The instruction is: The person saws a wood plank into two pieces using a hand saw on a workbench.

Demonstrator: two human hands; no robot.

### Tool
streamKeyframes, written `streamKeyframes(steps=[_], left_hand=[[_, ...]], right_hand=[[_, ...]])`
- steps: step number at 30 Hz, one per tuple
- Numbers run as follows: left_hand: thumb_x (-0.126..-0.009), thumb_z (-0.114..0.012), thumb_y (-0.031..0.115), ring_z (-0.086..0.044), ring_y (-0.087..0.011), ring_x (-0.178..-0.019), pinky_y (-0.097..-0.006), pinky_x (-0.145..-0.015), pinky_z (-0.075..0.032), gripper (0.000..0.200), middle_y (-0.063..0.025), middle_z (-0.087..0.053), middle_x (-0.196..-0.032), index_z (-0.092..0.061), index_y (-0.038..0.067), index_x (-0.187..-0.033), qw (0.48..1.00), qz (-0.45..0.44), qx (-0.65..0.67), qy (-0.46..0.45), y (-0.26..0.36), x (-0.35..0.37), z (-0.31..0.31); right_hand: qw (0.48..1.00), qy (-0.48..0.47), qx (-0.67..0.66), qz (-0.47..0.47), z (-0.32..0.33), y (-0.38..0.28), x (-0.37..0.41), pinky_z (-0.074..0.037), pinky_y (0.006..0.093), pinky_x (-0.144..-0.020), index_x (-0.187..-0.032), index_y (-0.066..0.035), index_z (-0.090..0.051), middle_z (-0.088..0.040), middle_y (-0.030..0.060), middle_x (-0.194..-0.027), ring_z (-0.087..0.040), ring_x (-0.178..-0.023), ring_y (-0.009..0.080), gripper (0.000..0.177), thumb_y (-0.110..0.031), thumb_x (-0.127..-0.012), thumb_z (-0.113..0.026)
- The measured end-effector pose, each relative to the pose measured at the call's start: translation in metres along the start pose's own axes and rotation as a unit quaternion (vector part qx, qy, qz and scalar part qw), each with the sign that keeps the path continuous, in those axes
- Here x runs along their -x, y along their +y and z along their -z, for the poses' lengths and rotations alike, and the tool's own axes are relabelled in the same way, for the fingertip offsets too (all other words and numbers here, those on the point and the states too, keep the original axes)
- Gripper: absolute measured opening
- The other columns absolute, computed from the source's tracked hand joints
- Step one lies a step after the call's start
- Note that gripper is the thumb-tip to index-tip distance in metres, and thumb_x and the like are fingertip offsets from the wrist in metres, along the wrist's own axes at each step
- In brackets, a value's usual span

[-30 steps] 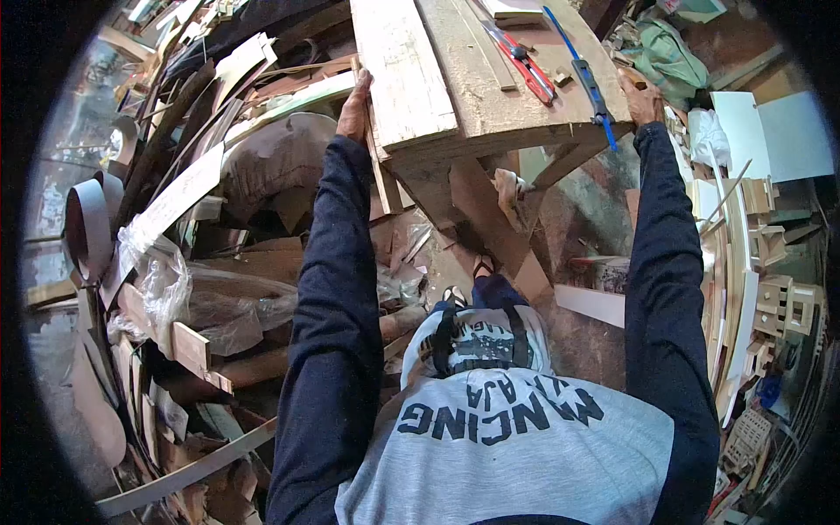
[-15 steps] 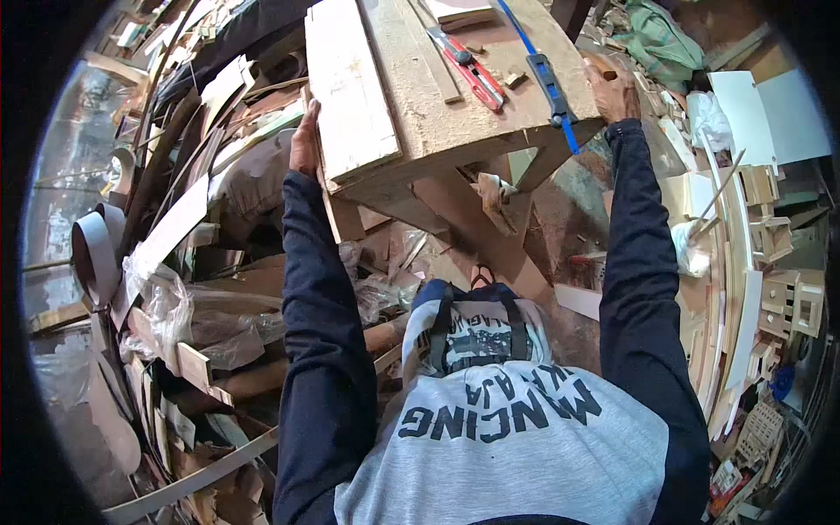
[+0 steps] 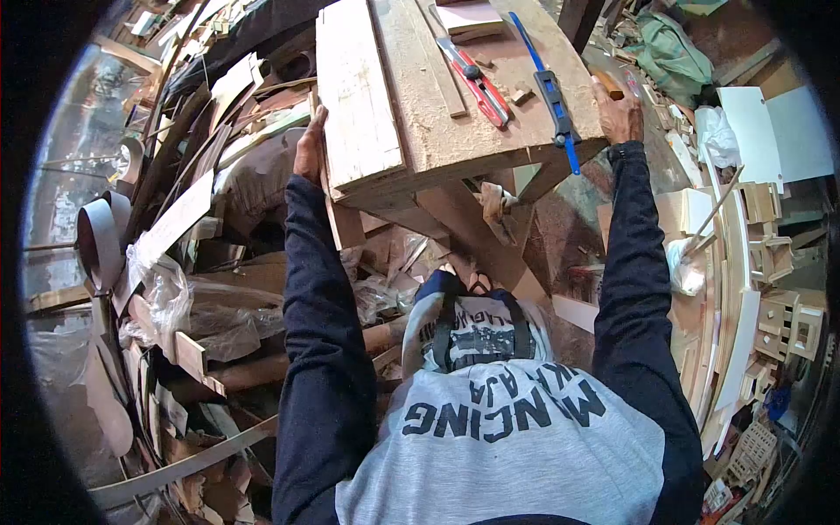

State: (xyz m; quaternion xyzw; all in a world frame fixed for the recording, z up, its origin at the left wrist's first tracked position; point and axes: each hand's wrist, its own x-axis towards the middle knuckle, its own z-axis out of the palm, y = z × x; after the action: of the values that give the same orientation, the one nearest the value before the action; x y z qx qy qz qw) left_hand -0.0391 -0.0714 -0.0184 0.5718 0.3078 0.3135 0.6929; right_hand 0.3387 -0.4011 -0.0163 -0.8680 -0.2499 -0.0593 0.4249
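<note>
A rough wooden workbench (image 3: 437, 140) stands in front of me. My left hand (image 3: 311, 147) grips its left edge beside a pale plank (image 3: 354, 92) lying on top. My right hand (image 3: 618, 114) grips the bench's right edge. On the top lie red-handled pliers (image 3: 477, 80), a blue-handled tool (image 3: 549, 87), a thin wooden strip (image 3: 442, 61) and a small white block (image 3: 468, 17). Both of my arms are in dark blue sleeves.
Scrap boards, curved strips and plastic sheeting (image 3: 166, 289) are piled on the left. Small wooden model parts (image 3: 779, 306) and white panels (image 3: 770, 131) crowd the right. A green cloth (image 3: 669, 52) lies at the back right. My feet (image 3: 477, 282) stand under the bench.
The bench shifted left in view, then back slightly right and nearer. Both hands stay gripped on its edges.
</note>
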Motion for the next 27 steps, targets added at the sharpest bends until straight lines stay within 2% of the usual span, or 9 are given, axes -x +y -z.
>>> streamKeyframes(steps=[3,4,7,9,14,17,21,25,27], left_hand=[[-0.101,-0.039,0.042,-0.024,-0.0228,-0.145,-0.0341,-0.119,-0.018,0.07,-0.0148,-0.024,-0.157,-0.021,-0.004,-0.15,1.0,-0.006,-0.019,0.005,0.011,0.008,-0.012],[-0.099,-0.047,0.042,-0.028,-0.0223,-0.143,-0.033,-0.117,-0.021,0.071,-0.014,-0.03,-0.155,-0.025,-0.003,-0.15,0.996,-0.05,0.036,-0.065,-0.055,-0.047,0.051],[-0.097,-0.055,0.04,-0.034,-0.0218,-0.14,-0.0315,-0.115,-0.025,0.071,-0.0128,-0.035,-0.152,-0.03,-0.002,-0.148,0.999,0.006,0.031,0.036,0.015,0.014,-0.017],[-0.095,-0.058,0.04,-0.039,-0.0211,-0.137,-0.0309,-0.113,-0.028,0.071,-0.0119,-0.04,-0.149,-0.033,-0.002,-0.147,0.998,0.014,0.059,0.014,-0.017,-0.011,0.012],[-0.094,-0.06,0.043,-0.043,-0.0198,-0.133,-0.0311,-0.111,-0.032,0.072,-0.0112,-0.043,-0.147,-0.037,-0.001,-0.146,0.998,-0.036,0.024,0.038,-0.007,-0.001,0.002],[-0.094,-0.059,0.043,-0.041,-0.0196,-0.135,-0.0314,-0.112,-0.031,0.072,-0.011,-0.042,-0.148,-0.037,-0.001,-0.146,0.994,0.074,0.074,0.027,0.017,0.018,-0.017],[-0.097,-0.052,0.042,-0.037,-0.02,-0.138,-0.0326,-0.114,-0.028,0.066,-0.0106,-0.04,-0.15,-0.037,-0.001,-0.146,0.998,-0.028,0.032,0.055,-0.006,0.018,-0.009],[-0.099,-0.046,0.036,-0.034,-0.0217,-0.14,-0.033,-0.116,-0.024,0.063,-0.0124,-0.036,-0.152,-0.033,-0.003,-0.147,0.997,-0.021,0.038,0.059,0.002,0.019,-0.017],[-0.099,-0.047,0.036,-0.033,-0.0221,-0.141,-0.0335,-0.117,-0.023,0.065,-0.0133,-0.035,-0.153,-0.03,-0.003,-0.148,0.995,-0.068,0.068,-0.025,-0.064,-0.033,0.039]], right_hand=[[0.999,-0.007,0.01,-0.03,0.007,-0.012,0.003,-0.049,0.0415,-0.091,-0.124,-0.009,-0.064,-0.068,0.0214,-0.11,-0.065,-0.103,0.0351,0.056,-0.048,-0.084,-0.064],[1.0,-0.005,0.007,-0.021,0.006,-0.009,0.001,-0.049,0.0412,-0.091,-0.124,-0.009,-0.064,-0.068,0.0214,-0.11,-0.065,-0.103,0.035,0.056,-0.048,-0.084,-0.064],[1.0,-0.009,-0.01,-0.003,0.001,0.003,-0.004,-0.049,0.0398,-0.092,-0.124,-0.008,-0.064,-0.068,0.0213,-0.111,-0.065,-0.104,0.0347,0.055,-0.046,-0.084,-0.064],[0.999,-0.023,-0.03,0.004,0.004,0.005,-0.003,-0.048,0.0383,-0.092,-0.124,-0.007,-0.064,-0.068,0.0207,-0.112,-0.065,-0.105,0.0343,0.055,-0.045,-0.083,-0.064],[0.993,-0.052,-0.109,-0.015,0.002,0.014,-0.008,-0.049,0.0313,-0.084,-0.113,-0.001,-0.069,-0.072,0.0087,-0.099,-0.067,-0.091,0.0206,0.047,-0.04,-0.086,-0.068],[0.983,-0.109,-0.124,-0.08,0.001,0.027,-0.019,-0.047,0.0301,-0.09,-0.117,-0.002,-0.068,-0.07,0.0088,-0.108,-0.064,-0.1,0.0195,0.049,-0.042,-0.087,-0.067],[0.977,-0.113,-0.148,-0.101,0.007,0.017,-0.014,-0.045,0.0325,-0.093,-0.119,-0.003,-0.067,-0.068,0.0114,-0.116,-0.062,-0.107,0.0232,0.056,-0.049,-0.087,-0.064],[0.977,-0.1,-0.176,-0.066,-0.01,0.05,-0.016,-0.045,0.0339,-0.093,-0.119,-0.003,-0.067,-0.068,0.0123,-0.116,-0.061,-0.109,0.0238,0.057,-0.051,-0.087,-0.064],[0.968,-0.116,-0.164,-0.151,-0.01,0.051,-0.012,-0.046,0.0354,-0.093,-0.119,-0.005,-0.066,-0.069,0.013,-0.113,-0.062,-0.109,0.0262,0.052,-0.045,-0.087,-0.065]])
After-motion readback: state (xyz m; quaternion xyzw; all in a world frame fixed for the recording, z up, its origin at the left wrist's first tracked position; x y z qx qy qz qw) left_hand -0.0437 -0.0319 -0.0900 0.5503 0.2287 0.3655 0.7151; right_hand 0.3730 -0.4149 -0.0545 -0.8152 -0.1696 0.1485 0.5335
